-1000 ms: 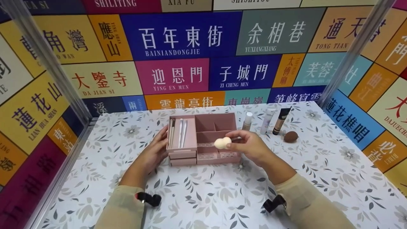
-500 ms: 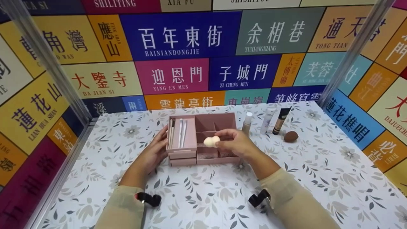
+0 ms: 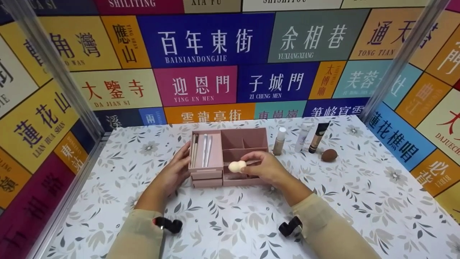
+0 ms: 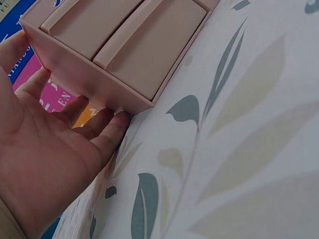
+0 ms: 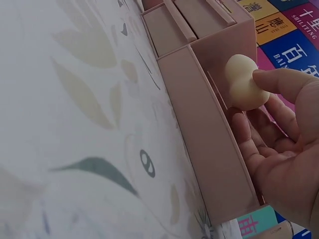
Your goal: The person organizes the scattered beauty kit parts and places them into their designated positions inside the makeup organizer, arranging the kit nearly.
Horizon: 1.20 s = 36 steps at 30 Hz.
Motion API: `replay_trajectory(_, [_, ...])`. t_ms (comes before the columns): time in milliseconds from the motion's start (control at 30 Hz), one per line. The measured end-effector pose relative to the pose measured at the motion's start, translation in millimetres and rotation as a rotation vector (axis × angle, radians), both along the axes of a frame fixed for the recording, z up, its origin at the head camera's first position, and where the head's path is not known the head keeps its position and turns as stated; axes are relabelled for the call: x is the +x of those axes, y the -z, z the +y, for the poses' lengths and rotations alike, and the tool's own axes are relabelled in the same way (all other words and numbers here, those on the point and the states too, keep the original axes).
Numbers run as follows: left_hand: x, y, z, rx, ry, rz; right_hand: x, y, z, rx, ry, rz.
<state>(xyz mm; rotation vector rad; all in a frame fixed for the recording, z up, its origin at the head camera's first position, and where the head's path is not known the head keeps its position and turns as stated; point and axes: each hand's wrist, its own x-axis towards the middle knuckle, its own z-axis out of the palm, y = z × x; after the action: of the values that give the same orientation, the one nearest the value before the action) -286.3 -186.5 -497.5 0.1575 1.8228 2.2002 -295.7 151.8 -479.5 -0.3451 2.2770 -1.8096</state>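
A pink makeup organizer (image 3: 206, 173) stands on the table, with slim light-coloured sticks (image 3: 206, 150) lying in its left top tray. My left hand (image 3: 175, 169) rests against the organizer's left side; in the left wrist view its fingertips (image 4: 119, 119) touch the side wall beside two small drawers (image 4: 149, 50). A cream, gourd-shaped makeup sponge (image 3: 237, 166) is pinched between thumb and fingers of my right hand (image 3: 267, 168), over the organizer's front right compartments. The right wrist view shows the sponge (image 5: 245, 82) just above the front wall, with the other fingers over the compartment.
Right of the organizer stand a small white-capped bottle (image 3: 279, 141), a pale tube (image 3: 302, 138) and a black-and-tan tube (image 3: 318, 137). A brown egg-shaped sponge (image 3: 329, 155) lies beside them. Behind the leaf-patterned table (image 3: 230, 223) rises a colourful sign-covered wall (image 3: 205, 39).
My right hand has carried the cream sponge leftward and slightly lower over the front compartments, uncovering the white-capped bottle. The left hand has stayed at the organizer's side.
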Motion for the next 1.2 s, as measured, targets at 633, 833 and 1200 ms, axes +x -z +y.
replay_trajectory(633, [-0.8,-0.1,1.5,0.022,0.017,0.017,3.6,5.5,-3.6,0.324,-0.022,0.218])
replay_trajectory(833, [0.7,0.0,1.1,0.031,0.013,0.012,3.8,5.4,-3.0,0.317,-0.056,0.229])
replay_trajectory(1200, [-0.2,0.8,1.1,0.036,0.016,0.017,3.2,2.5,-0.2,0.312,-0.065,0.172])
